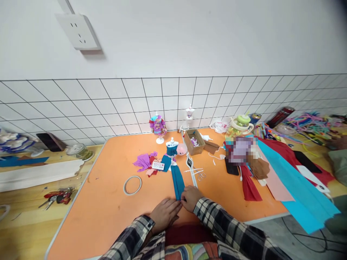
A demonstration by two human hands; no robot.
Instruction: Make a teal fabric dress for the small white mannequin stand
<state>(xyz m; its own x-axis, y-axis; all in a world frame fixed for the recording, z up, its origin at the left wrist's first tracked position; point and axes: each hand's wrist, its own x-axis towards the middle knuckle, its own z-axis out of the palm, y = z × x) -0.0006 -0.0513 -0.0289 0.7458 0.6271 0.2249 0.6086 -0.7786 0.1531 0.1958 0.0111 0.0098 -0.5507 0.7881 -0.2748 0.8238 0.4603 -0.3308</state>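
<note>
A teal strip of thin cloth or crepe paper (177,180) lies on the orange table, with a lengthwise fold line down it. Its near end is at my fingertips. My right hand (192,198) is curled, pinching the strip's right corner. My left hand (166,213) lies low over the table, fingers together, their tips pressed at the same end; the exact grip is partly hidden. Beyond the strip stands a small white dress form (171,145) wrapped in teal. A teal piece (166,162) and a white labelled packet (158,165) lie beside it.
A tape roll (132,185) lies left on the orange table (103,202). Small scissors (201,176), a cardboard box (194,142) and a pink bowl (181,149) stand behind my right hand. Blue sheets (295,187) overhang the right edge. A dressed form (158,126) stands at the back.
</note>
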